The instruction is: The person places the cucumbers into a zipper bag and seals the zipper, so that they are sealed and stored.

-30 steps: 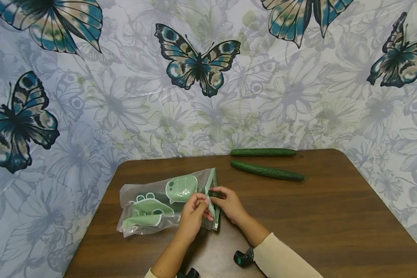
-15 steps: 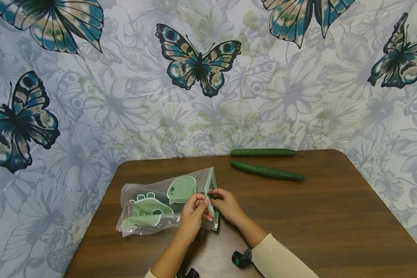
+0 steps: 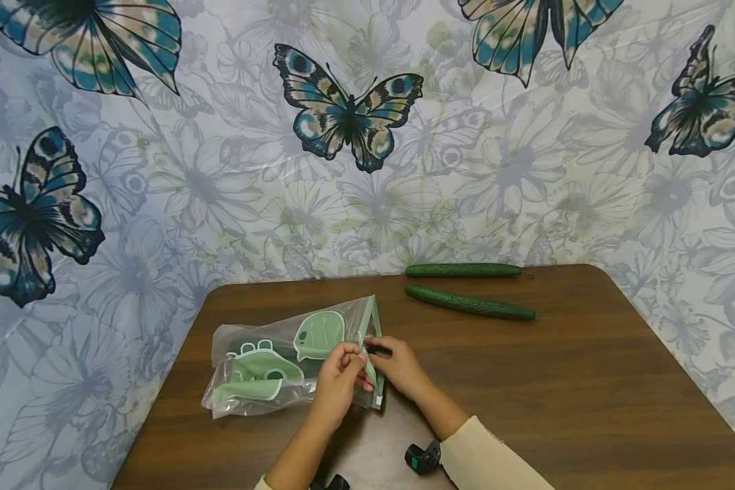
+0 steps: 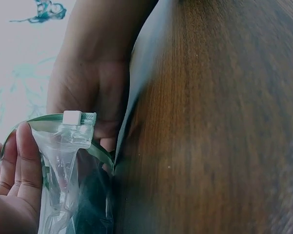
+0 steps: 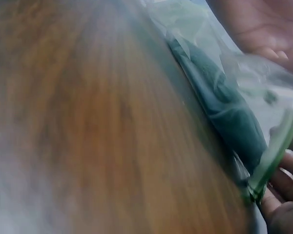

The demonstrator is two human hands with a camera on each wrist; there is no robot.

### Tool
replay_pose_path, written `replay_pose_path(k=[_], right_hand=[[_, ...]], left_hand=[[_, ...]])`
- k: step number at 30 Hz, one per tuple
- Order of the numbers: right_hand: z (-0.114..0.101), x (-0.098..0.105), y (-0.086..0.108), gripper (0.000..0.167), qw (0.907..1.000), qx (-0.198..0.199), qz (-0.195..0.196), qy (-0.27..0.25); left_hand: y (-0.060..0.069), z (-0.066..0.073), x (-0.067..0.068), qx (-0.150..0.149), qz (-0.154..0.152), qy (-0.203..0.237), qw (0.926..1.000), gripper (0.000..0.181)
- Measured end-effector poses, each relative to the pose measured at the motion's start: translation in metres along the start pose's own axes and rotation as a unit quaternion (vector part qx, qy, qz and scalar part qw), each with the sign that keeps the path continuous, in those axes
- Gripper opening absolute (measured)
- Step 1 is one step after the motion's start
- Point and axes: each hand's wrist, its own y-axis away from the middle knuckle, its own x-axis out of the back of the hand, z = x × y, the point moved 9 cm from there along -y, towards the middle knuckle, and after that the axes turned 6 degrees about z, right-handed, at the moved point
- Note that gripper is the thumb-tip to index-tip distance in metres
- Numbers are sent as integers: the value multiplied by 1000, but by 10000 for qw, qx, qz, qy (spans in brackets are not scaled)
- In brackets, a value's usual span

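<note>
A clear plastic slider bag [image 3: 321, 335] with green cartoon prints lies on the table, its green-edged mouth facing right. My left hand [image 3: 337, 381] pinches the near lip of that mouth between thumb and fingers. At the opening, my right hand [image 3: 404, 371] has its thumb and fingertips around the end of a dark green cucumber [image 5: 224, 107], most of which lies inside the bag. The fingertips are partly hidden by the bag's rim. A white zip slider [image 4: 72, 117] sits at one corner of the mouth in the left wrist view.
Two more cucumbers, one [image 3: 463, 270] along the back edge and another [image 3: 470, 302] in front of it, lie on the brown wooden table [image 3: 563, 388]. Behind the table hangs a butterfly-patterned cloth [image 3: 496, 190]. A black wrist device [image 3: 422, 457] is near the right sleeve.
My right hand has moved slightly left and down, and the cucumber's end shows less at the bag's mouth. The mouth has shifted a little left. My left hand keeps its pinch.
</note>
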Motion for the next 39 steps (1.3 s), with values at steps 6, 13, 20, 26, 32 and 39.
replay_pose_path(k=[6,13,20,26,32,39], right_hand=[[-6,8,0,39,9974,136,56,-706],[-19,26,1,40,9965,-203,234,-778],[-21,55,-1,39,9967,-231,504,-585],[-22,83,-3,38,9950,-251,820,-504],[-20,108,-3,39,9932,-288,1024,-479],[-12,134,-2,43,9906,-375,1263,-370]], left_hand=[[0,1,2,12,54,1,10000,16],[0,-1,4,77,125,-102,9998,15],[0,2,6,65,281,-44,9996,17],[-1,3,10,85,414,-48,9991,18],[-3,2,13,145,559,-87,9983,17],[-4,2,17,144,679,-50,9976,16]])
